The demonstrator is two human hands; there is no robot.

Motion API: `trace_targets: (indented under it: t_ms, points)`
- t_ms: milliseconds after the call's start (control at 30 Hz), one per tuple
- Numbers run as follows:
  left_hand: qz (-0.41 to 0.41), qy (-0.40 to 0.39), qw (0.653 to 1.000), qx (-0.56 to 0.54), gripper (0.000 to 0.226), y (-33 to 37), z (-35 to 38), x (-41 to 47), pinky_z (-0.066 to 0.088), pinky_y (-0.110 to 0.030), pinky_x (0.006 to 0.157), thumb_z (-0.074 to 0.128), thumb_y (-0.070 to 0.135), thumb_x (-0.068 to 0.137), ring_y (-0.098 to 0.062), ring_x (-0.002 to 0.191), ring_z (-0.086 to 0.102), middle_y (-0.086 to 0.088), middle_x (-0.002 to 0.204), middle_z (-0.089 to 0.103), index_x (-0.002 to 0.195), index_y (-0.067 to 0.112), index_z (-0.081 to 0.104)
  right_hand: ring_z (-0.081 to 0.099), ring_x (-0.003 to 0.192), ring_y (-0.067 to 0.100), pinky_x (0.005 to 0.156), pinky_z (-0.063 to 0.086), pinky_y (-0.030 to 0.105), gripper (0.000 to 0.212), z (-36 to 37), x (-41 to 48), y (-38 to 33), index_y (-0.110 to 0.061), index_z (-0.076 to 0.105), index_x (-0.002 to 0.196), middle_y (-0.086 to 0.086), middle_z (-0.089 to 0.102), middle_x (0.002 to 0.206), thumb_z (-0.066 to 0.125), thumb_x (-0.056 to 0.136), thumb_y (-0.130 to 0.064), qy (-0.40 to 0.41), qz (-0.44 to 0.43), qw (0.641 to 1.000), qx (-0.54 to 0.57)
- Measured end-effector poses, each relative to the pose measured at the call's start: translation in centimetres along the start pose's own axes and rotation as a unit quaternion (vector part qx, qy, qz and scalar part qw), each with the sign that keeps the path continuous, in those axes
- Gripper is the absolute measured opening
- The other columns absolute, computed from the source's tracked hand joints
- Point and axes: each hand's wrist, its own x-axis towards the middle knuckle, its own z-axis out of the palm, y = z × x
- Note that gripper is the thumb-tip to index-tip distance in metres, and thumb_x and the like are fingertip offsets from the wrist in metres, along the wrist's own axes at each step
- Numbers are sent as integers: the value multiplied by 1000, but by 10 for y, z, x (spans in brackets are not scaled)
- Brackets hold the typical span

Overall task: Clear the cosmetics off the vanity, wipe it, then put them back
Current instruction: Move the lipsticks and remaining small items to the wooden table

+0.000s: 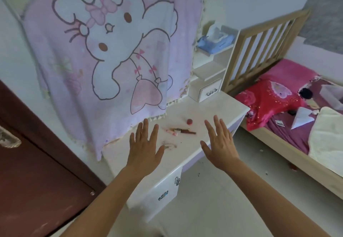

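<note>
The white vanity top [213, 106] carries a few cosmetics near its middle: a small round red item [189, 121], a gold-and-dark-red lip tube [183, 130] and a small pink tube [171, 132] beside it. A thin loop, perhaps a hair tie [169, 146], lies closer to me. My left hand [144, 147] hovers flat with straight, spread fingers just left of the cosmetics. My right hand [219, 142] is held the same way to their right, over the front edge. Both hands hold nothing.
A pink cartoon blanket [111, 51] hangs over the vanity's back. A small white drawer unit [207, 90] and shelves with a blue wipes pack [215, 40] stand at the back right. A wooden bed [287, 116] lies right, a dark red door [37, 162] left.
</note>
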Motion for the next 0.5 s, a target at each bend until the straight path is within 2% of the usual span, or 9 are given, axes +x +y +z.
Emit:
trace_targets:
  t_ms: [133, 267, 400, 500]
  points:
    - [0, -55, 998, 8, 73, -10, 26, 58, 5, -51, 120, 30, 53, 98, -30, 148, -15, -12, 159, -22, 155, 22, -4, -10, 151, 29, 122, 5, 47, 74, 27, 40, 23, -25, -1, 157, 7, -14, 163, 42, 100, -45, -50, 45, 998, 9]
    - [-15, -117, 993, 30, 73, -13, 62, 101, 4, -52, 119, 31, 52, 99, -31, 148, -14, -13, 159, -22, 155, 21, -5, -7, 151, 31, 122, 8, 48, 76, 67, 80, 49, -23, -3, 157, 10, -12, 163, 43, 99, -44, -119, 45, 992, 6]
    - [-47, -182, 982, 27, 73, -11, 103, 133, 3, -52, 119, 31, 52, 99, -29, 148, -15, -12, 159, -23, 155, 21, -5, -4, 151, 30, 121, 11, 44, 77, 101, 133, 75, -21, -3, 157, 11, -11, 163, 44, 100, -42, -187, 4, 982, -1]
    - [-102, -223, 969, 16, 73, -2, 130, 154, 2, -52, 119, 31, 51, 100, -29, 148, -16, -12, 158, -24, 154, 21, -5, 3, 151, 30, 119, 18, 43, 74, 126, 177, 90, -18, 4, 157, 11, -6, 164, 46, 100, -40, -247, -53, 968, -1]
